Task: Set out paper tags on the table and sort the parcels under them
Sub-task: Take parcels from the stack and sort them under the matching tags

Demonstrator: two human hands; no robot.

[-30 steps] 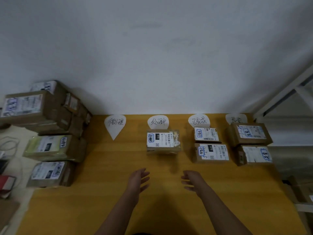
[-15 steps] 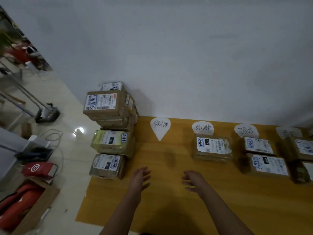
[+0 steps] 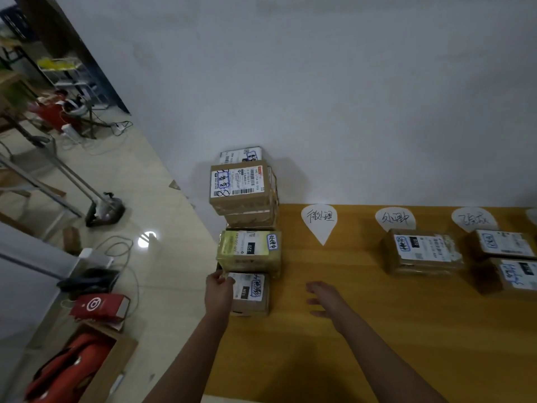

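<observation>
At the desk's (image 3: 348, 330) left edge, left hand (image 3: 218, 293) touches the nearest parcel (image 3: 250, 295) (grip unclear); right hand (image 3: 324, 298) hovers spread over bare wood beside it.

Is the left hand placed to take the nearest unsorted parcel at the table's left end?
Probably yes: the left hand already rests on the near parcel at its left edge, nothing between them. The right hand hovers open beside it.

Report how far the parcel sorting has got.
Done: paper tags are laid out, and parcels sit under the second tag and third tag. In hand: the left hand touches the nearest parcel of the unsorted pile; the right hand hovers open. Left: that pile, and the first tag has nothing under it.
</observation>
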